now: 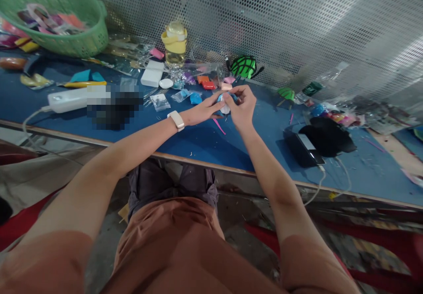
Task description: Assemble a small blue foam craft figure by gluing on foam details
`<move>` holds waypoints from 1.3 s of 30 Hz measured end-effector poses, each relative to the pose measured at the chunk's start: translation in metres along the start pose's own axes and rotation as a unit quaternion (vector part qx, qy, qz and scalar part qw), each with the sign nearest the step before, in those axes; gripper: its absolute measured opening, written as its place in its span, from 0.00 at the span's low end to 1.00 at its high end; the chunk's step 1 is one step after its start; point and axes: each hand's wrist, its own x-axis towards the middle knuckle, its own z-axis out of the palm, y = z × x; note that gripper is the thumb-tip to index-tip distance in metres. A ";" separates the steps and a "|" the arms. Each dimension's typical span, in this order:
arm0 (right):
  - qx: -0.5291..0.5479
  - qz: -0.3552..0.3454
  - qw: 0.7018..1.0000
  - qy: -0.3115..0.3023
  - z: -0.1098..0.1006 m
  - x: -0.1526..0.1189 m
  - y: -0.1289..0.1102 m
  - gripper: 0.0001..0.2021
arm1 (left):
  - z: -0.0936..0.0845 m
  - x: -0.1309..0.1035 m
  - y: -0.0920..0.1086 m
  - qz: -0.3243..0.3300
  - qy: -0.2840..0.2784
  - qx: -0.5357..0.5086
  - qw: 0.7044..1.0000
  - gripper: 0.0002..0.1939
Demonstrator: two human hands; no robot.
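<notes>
Trousers of dark grey cloth [173,186] were seen nearest, below the wooden front edge of the blue-topped table [198,140]. On it, a thin pink plastic stick [220,128] was laid just on the near side of the hands. Over the table, a small white-and-blue lump [224,105] was held between both hands. It was pinched from one side by the left hand [200,112], on which a pale-banded watch [176,121] was worn, that grip drawn nearly closed; from the other side it was clasped by the right hand [245,104], the thumb laid over it and the fingers bent round, with only the lump's thickness left between them. Its full shape was hidden by the fingers. It was judged to be light, soft and easily dented, perhaps tacky rather than slippery, and best held lightly by its sides with the fingertips. Farther back, small bright-blue packets [195,98] were set to the left, with orange-red packets [208,85] placed beyond. Behind these, a green ball-like thing banded in black [243,66] and a yellow-topped clear bottle [175,47] were stood near a perforated grey metal screen [297,21].
</notes>
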 end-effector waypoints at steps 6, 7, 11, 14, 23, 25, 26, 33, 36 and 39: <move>0.034 0.004 0.998 -0.049 -0.004 0.003 -0.002 0.33 | 0.003 -0.003 0.007 0.000 0.071 -0.002 0.997 0.32; 0.030 0.000 0.998 -0.060 -0.005 0.003 -0.004 0.32 | 0.003 -0.003 0.008 0.004 0.084 0.000 0.996 0.32; 0.027 -0.028 0.997 -0.073 -0.005 0.000 -0.011 0.30 | 0.001 -0.002 0.005 0.015 0.103 -0.004 0.995 0.33; 0.015 -0.026 0.997 -0.065 -0.003 -0.001 -0.015 0.29 | -0.001 0.001 0.001 0.017 0.107 -0.004 0.994 0.32; 0.000 -0.015 0.998 -0.069 -0.003 0.000 -0.021 0.29 | 0.000 0.000 0.003 -0.014 0.107 -0.013 0.994 0.29; -0.003 -0.013 0.997 -0.075 -0.005 0.001 -0.023 0.30 | 0.000 0.000 0.004 -0.015 0.100 -0.023 0.995 0.29; -0.006 -0.011 0.997 -0.077 -0.005 0.001 -0.024 0.31 | 0.000 0.000 0.004 -0.015 0.099 -0.029 0.995 0.28; -0.009 -0.018 0.995 -0.094 -0.007 0.003 -0.023 0.36 | -0.003 0.003 0.004 0.003 0.110 -0.048 0.993 0.26; -0.028 -0.010 0.994 -0.102 -0.008 0.003 -0.024 0.34 | -0.002 0.001 0.007 0.021 0.108 -0.038 0.993 0.29; -0.034 -0.009 0.993 -0.112 -0.008 0.002 -0.025 0.35 | 0.001 0.000 0.009 0.036 0.111 -0.030 0.993 0.29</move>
